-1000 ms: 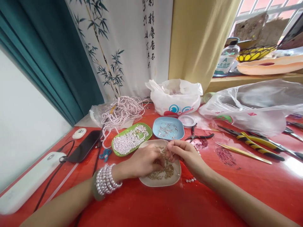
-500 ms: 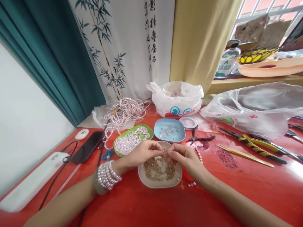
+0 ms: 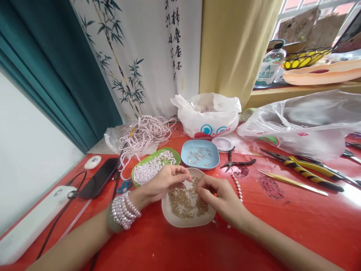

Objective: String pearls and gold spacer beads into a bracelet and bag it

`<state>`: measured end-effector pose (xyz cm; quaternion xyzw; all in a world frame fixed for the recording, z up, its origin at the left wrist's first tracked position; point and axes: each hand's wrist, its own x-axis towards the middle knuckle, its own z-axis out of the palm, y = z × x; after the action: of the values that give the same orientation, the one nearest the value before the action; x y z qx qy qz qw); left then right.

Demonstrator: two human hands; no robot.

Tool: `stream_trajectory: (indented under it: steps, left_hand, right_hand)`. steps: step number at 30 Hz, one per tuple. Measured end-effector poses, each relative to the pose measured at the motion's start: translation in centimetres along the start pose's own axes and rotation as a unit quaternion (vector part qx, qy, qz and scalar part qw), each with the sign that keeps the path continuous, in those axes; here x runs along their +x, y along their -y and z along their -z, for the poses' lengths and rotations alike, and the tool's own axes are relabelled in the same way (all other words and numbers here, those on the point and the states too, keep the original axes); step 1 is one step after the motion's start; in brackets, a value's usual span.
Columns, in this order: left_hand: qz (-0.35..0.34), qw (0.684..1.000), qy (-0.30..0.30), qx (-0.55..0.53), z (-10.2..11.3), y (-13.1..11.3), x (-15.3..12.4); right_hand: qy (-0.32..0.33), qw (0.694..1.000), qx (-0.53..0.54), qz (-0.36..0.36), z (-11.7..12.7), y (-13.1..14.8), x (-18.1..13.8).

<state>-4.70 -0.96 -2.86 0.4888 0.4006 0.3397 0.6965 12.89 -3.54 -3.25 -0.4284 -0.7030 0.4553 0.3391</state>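
"Gold-coloured small round beads (image 3: 179, 204) lie loose in the cream shallow dish (image 3: 188, 224), beneath both hands. Which step is it?"

"Picking up or threading beads, I'd judge. The left hand (image 3: 163, 181) hovers over the dish's far left side, thumb and fingers drawn close; whether they grip anything, I can't tell. The right hand (image 3: 219, 191) is near it, thumb and forefinger pressed together, perhaps on something too fine to make out. The two hands are apart."

"What does the next move call for?"

"A light fingertip pinch and steady wrists, I'd guess; beads like these would roll easily."

"And the counts?"

"Two hands. Three dishes: the cream one, a green oblong tray (image 3: 177, 156) of pearly beads (image 3: 149, 171), and a blue rounded-square tray (image 3: 194, 144) of slim silvery pieces (image 3: 197, 155). One short pearly strand (image 3: 238, 186) curves beside the right hand on the glossy red tabletop (image 3: 169, 248). One pair of black-handled pliers (image 3: 239, 163), one pair of gold-coloured tweezers (image 3: 293, 182). Loose beads: too many and too tiny to count."
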Motion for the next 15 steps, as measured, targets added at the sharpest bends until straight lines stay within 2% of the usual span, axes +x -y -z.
stream_trajectory:
  steps: [15]
  left_hand:
    - [0.002,1.0,0.0,-0.021,-0.02,0.08,-0.14]
  right_hand:
    - [-0.006,1.0,-0.006,-0.003,-0.14,-0.16,0.05]
